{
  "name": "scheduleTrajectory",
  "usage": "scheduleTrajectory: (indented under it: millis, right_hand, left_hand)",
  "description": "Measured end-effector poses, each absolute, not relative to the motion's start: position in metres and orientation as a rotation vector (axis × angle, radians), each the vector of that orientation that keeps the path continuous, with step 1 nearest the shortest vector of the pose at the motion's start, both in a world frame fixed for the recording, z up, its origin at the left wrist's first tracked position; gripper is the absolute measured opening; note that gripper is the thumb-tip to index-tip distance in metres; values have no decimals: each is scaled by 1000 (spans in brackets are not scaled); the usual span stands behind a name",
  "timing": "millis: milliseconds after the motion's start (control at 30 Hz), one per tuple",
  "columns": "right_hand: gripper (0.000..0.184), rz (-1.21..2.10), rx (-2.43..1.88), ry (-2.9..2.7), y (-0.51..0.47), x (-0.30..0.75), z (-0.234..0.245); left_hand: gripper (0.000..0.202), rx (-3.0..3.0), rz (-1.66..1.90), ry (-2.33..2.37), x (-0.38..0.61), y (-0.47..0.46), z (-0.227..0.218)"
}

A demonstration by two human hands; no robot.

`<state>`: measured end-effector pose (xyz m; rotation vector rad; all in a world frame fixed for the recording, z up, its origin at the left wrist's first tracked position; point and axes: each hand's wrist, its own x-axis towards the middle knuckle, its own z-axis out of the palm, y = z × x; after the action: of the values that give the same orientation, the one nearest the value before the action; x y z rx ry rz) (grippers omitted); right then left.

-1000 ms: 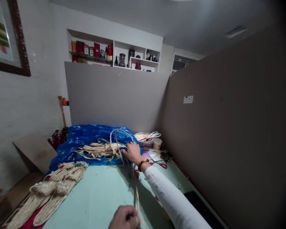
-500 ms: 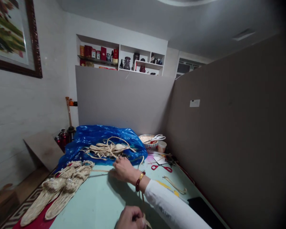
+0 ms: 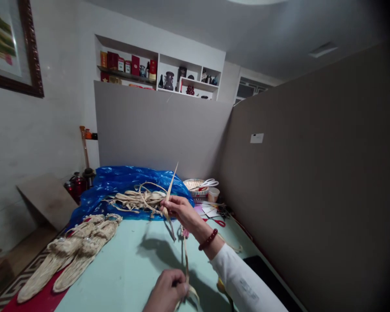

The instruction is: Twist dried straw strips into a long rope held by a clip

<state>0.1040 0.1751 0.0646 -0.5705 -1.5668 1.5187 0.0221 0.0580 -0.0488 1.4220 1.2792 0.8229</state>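
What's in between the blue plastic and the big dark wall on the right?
The head view shows a woven basket with white-handled scissors across its edge, and a small cup beside it, between the blue plastic and dark wall.

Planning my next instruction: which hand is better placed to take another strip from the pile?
Likely the right hand: it's nearer the pile, though pinching a strip. The left hand is farther back, gripping a pale strand.

We can read no words or numbers. We find a white label [image 3: 256, 138], too small to read, near the left edge of the right-hand partition [image 3: 312, 173]; blurred grey print [image 3: 248, 289] on the right sleeve [image 3: 231, 268]; and illegible red-and-white boxes [image 3: 121, 64] toward the shelf's [image 3: 126, 75] left end.
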Motion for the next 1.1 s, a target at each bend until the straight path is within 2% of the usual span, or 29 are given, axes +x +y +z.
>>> scheduleTrajectory:
  millis: [167,333,467,700,967,1100]
  right_hand:
    - [23,1617,-569,-1458,106,151,36]
    - [23,1577,-705,-1399,85,195,12]
    - [18,1534,-778,-1378,86,209,15]
    - [19,1500,-772,-1532,81,203,13]
    - [9,1130,-973,-1816,77,194,0]
    - [13,986,-1113,-1847,70,190,2]
  left_hand:
    - [14,1400,826,1214,24,54,-36]
    - [26,1321,852,1165,22,46,-22]
    - [31,1283,835,1205,20,40,-16]
    - [26,984,924,1044,20,37,-9]
    - [23,1076,874,1030,23,39,-12]
    - [25,1265,852,1155,24,39,-17]
